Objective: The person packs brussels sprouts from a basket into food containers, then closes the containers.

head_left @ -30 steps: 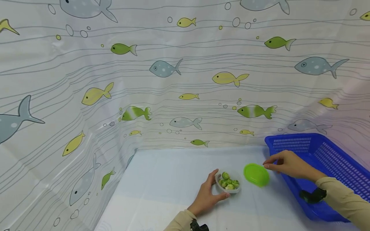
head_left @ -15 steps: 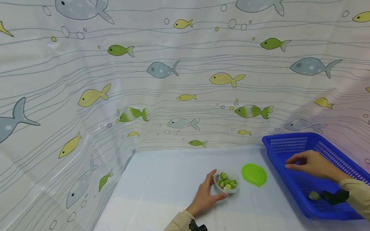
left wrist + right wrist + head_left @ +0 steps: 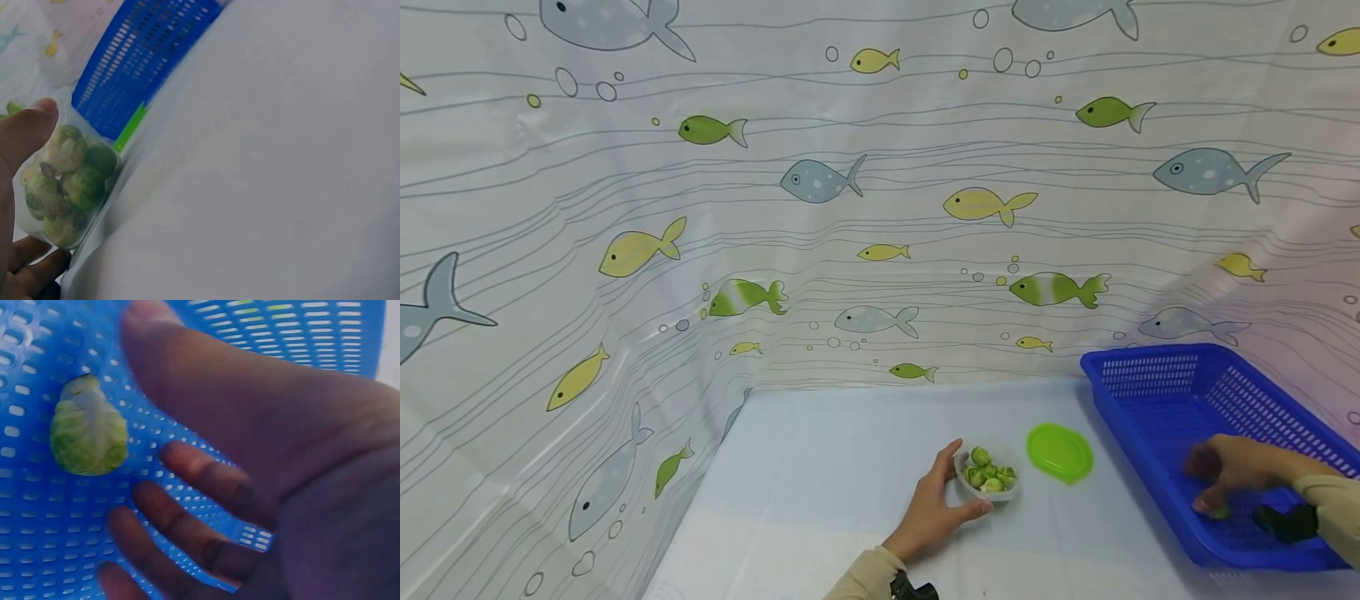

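My left hand (image 3: 934, 510) grips a small clear plastic container (image 3: 1004, 497) between thumb and fingers on the table. Several Brussels sprouts (image 3: 84, 187) show through its wall in the left wrist view. Inside the blue basket (image 3: 1138, 442), my right hand (image 3: 1243, 467) reaches down with thumb and fingers spread apart. One Brussels sprout (image 3: 89, 428) lies on the basket's floor just beyond those fingers, and the right wrist view shows a gap between them. From the head view, that sprout is mostly covered by the hand.
A bright green lid (image 3: 1060, 452) lies flat between the container and the basket. The white table (image 3: 820, 467) meets a fish-print curtain (image 3: 880, 208) at the back and left. The basket has raised slotted walls.
My right hand has moved right from beside the green lid, over the basket rim, and down toward the lone sprout. My left hand stays on the container.
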Available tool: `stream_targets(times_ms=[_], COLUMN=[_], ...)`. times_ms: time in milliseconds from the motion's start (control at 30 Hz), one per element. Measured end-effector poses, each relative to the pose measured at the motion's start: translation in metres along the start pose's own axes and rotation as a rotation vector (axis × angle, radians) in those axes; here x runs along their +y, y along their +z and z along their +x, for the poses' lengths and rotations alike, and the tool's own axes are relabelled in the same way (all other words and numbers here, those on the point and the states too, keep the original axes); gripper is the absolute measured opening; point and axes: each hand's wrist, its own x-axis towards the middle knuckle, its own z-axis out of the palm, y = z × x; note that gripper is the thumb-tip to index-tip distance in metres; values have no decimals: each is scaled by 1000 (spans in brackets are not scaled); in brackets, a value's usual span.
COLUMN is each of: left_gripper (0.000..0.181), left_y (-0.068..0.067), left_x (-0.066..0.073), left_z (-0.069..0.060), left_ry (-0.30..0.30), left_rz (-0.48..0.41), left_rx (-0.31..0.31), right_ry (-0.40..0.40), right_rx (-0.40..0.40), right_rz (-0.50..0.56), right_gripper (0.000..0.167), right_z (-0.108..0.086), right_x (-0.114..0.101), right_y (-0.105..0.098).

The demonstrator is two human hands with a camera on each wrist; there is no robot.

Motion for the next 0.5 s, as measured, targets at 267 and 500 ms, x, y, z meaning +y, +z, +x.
stream_targets(times_ms=[267,500], left_gripper=[99,99], left_y=[1,0], left_x=[1,3], left_z=[0,0], left_ry=[-7,-5], left_rz=[-5,-2], left_rx=[-2,4], right_ry=[147,103], right_rx=[-46,-93], right_rz=[69,155], right_gripper=[33,28], right_z=[-1,1], right_x=[-1,-1], right_y=[11,18])
